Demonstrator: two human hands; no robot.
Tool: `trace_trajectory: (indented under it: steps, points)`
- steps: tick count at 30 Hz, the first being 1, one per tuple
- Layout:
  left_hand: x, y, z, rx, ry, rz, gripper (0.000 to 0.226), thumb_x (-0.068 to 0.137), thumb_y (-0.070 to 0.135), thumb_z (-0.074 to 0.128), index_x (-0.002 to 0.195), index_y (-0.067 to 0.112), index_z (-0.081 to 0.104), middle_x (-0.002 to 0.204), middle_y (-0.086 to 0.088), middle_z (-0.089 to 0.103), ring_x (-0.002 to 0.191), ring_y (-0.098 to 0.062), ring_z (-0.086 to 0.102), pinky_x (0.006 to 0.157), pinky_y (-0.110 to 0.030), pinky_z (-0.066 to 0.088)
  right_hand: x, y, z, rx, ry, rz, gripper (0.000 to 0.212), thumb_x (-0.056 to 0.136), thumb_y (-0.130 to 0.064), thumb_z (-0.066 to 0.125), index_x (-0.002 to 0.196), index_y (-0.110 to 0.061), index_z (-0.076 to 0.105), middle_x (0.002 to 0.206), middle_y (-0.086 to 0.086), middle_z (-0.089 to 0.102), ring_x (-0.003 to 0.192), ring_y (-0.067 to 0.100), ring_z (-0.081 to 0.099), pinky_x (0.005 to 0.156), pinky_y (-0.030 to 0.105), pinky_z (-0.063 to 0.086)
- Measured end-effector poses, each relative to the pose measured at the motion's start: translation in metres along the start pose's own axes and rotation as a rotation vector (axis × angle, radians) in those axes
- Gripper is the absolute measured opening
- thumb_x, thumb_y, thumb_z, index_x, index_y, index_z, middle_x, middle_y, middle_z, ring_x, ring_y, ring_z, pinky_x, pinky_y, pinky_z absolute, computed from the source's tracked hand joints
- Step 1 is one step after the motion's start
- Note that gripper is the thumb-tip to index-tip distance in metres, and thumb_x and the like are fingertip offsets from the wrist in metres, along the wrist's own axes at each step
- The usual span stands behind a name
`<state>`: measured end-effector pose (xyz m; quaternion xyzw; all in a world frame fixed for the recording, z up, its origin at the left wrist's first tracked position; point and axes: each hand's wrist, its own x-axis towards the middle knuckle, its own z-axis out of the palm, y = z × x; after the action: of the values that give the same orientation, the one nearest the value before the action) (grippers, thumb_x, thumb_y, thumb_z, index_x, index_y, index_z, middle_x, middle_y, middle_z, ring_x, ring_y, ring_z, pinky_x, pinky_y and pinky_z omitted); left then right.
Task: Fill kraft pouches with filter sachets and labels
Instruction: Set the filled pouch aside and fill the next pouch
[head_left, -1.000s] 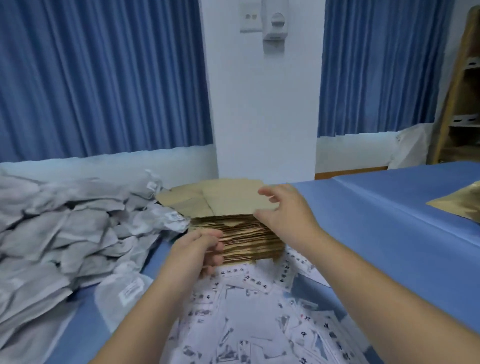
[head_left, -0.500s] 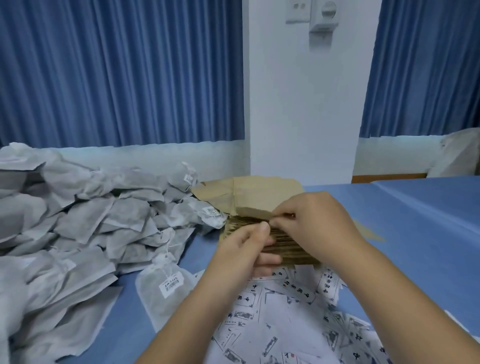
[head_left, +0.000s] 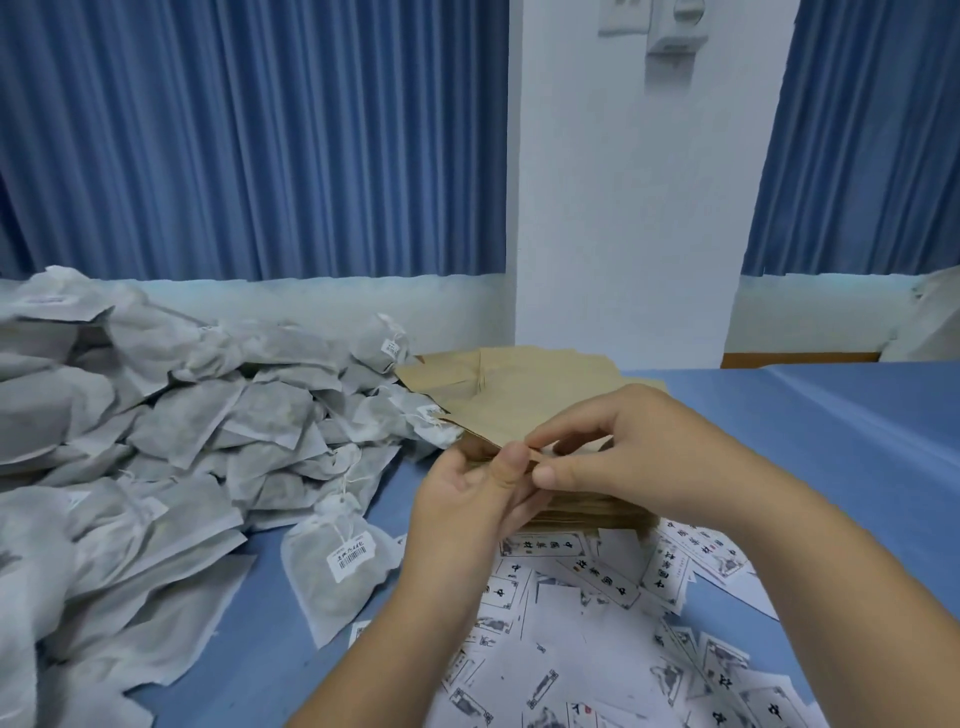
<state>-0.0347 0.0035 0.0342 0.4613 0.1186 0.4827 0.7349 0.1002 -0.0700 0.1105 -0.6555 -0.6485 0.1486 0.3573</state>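
At frame centre, the left hand (head_left: 467, 493) and right hand (head_left: 639, 447) both pinch the near edge of the top kraft pouch (head_left: 530, 400) between thumb and fingertips. The pouch extends away from the grip toward the wall and lies over the pouch stack (head_left: 587, 506). Filter sachets (head_left: 182, 441) are heaped at frame left, just beside the stack. Printed labels (head_left: 597, 623) are scattered at lower centre, below the hands, on the blue table cover (head_left: 831, 441).
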Motion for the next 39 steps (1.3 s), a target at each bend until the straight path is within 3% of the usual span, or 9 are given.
trace_trajectory:
  steps: [5,9,12,15,19,23,28,34,39]
  points:
    - [0.002,0.000,-0.001,0.043,-0.005,0.036,0.060,0.072,0.031,0.077,0.120,0.002,0.052,0.106,-0.020,0.071,0.102,-0.031,0.068,0.079,-0.030,0.057,0.001,0.003,-0.003,0.160,-0.003,-0.003,0.021,0.068,-0.032,0.081,0.089,-0.031,0.075,0.074,-0.014,0.071,0.067,-0.007,0.062,0.061,0.004,0.043]
    - [0.000,-0.001,-0.002,0.084,-0.021,0.021,0.036,0.083,0.016,0.069,0.116,0.005,0.058,0.105,-0.017,0.072,0.100,-0.029,0.069,0.077,-0.027,0.057,0.001,0.007,-0.003,0.190,-0.011,0.026,0.017,0.070,-0.035,0.079,0.087,-0.032,0.075,0.081,-0.007,0.073,0.079,0.009,0.068,0.076,0.021,0.053]
    - [0.000,0.000,0.003,0.148,0.010,0.002,0.017,0.089,0.000,0.061,0.105,0.006,0.064,0.097,-0.014,0.074,0.092,-0.025,0.072,0.072,-0.025,0.058,-0.001,0.006,0.000,-0.117,0.086,-0.017,0.016,0.072,-0.038,0.074,0.084,-0.027,0.074,0.078,-0.008,0.072,0.074,0.007,0.065,0.073,0.027,0.054]
    - [0.000,0.002,0.011,0.177,0.067,0.025,0.020,0.090,-0.004,0.053,0.102,0.006,0.065,0.094,-0.016,0.074,0.088,-0.024,0.073,0.069,-0.027,0.059,-0.004,-0.002,0.006,-0.521,0.110,-0.160,0.016,0.077,-0.034,0.061,0.084,-0.022,0.069,0.077,0.000,0.068,0.073,0.015,0.060,0.065,0.034,0.052]
    - [0.003,0.005,0.017,0.216,0.148,0.000,0.026,0.092,0.004,0.042,0.105,0.008,0.064,0.095,-0.015,0.074,0.086,-0.026,0.073,0.064,-0.035,0.060,-0.008,-0.014,0.004,-0.625,0.147,-0.163,0.018,0.082,-0.028,0.051,0.074,-0.019,0.064,0.064,0.000,0.058,0.064,0.016,0.054,0.058,0.036,0.049]
    - [0.000,0.006,0.021,0.254,0.034,-0.095,0.029,0.088,0.002,0.043,0.104,0.007,0.066,0.093,-0.018,0.074,0.085,-0.028,0.073,0.069,-0.041,0.060,-0.010,-0.022,0.012,-0.688,0.142,-0.208,0.022,0.084,-0.029,0.043,0.076,-0.019,0.061,0.072,-0.002,0.058,0.073,0.020,0.054,0.066,0.037,0.047]
    - [0.002,0.010,0.016,0.218,0.014,-0.036,0.034,0.083,-0.006,0.041,0.081,0.006,0.073,0.084,-0.017,0.073,0.081,-0.024,0.072,0.073,-0.036,0.059,-0.009,-0.019,0.010,-0.589,0.220,-0.191,0.021,0.087,-0.031,0.046,0.076,-0.023,0.062,0.073,-0.003,0.060,0.074,0.021,0.055,0.068,0.036,0.046]
    - [-0.003,0.002,0.009,0.194,0.119,-0.094,0.034,0.074,-0.001,0.043,0.093,0.012,0.069,0.095,-0.014,0.074,0.088,-0.032,0.072,0.068,-0.038,0.060,-0.007,-0.011,-0.006,-0.501,0.526,-0.154,0.017,0.084,-0.024,0.057,0.072,-0.023,0.069,0.061,-0.007,0.063,0.062,0.016,0.053,0.052,0.015,0.032]
    - [-0.001,0.014,0.013,0.298,0.301,-0.174,0.031,0.079,0.004,0.042,0.104,0.017,0.055,0.099,-0.019,0.067,0.066,-0.034,0.072,0.053,-0.036,0.058,-0.008,-0.019,-0.007,-0.534,0.647,-0.220,0.014,0.081,-0.024,0.061,0.070,-0.025,0.071,0.061,-0.006,0.060,0.062,0.019,0.056,0.055,0.030,0.046]
